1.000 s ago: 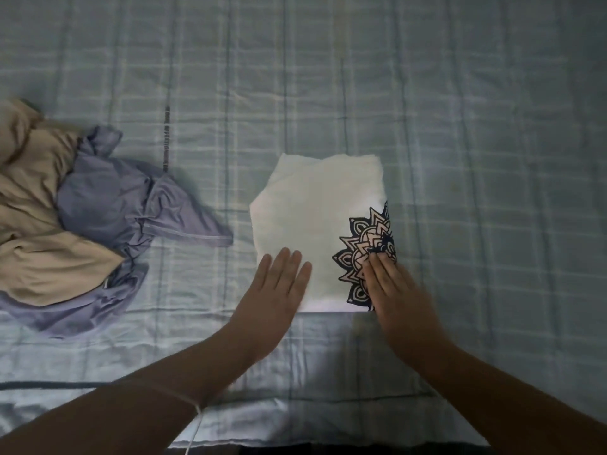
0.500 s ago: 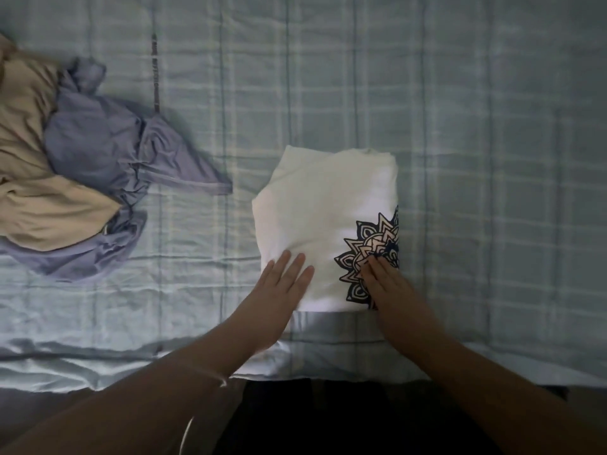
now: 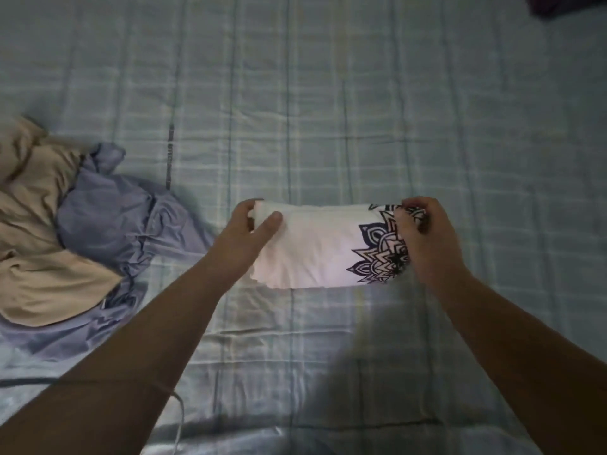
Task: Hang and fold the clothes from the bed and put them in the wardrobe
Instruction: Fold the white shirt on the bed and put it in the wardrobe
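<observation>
White folded T-shirt (image 3: pixel 315 251) with the mandala print sits just right of frame centre over the bed (image 3: pixel 328 110), and you now hold it by both ends. Your left hand (image 3: pixel 249 231) grips the 9 o'clock end, thumb on top and fingers curled behind the far edge. Your right hand (image 3: pixel 423 238) pinches the 3 o'clock end right over the print. Half a second ago both hands lay flat, palms down, on the near edge, and the shirt was a taller rectangle flat on the sheet. Now it shows as a shorter band with a ragged layered lower edge and a shadow below at 6 o'clock. It reads as lifted, or taken over into one more fold; can't tell which, nor whether the lower edge touches the sheet. Judgement: smoothing is finished and this piece is close to ready for the wardrobe, which is not in view. Support both ends or the layers may slip open. At 9 o'clock the lilac garment (image 3: pixel 131 224) and the beige garment (image 3: pixel 39 241) lie crumpled together, touching, untouched since the earlier frames and not yet folded. A dark item (image 3: pixel 568 3) has come into view at the 1 o'clock corner; unclear what it is.
</observation>
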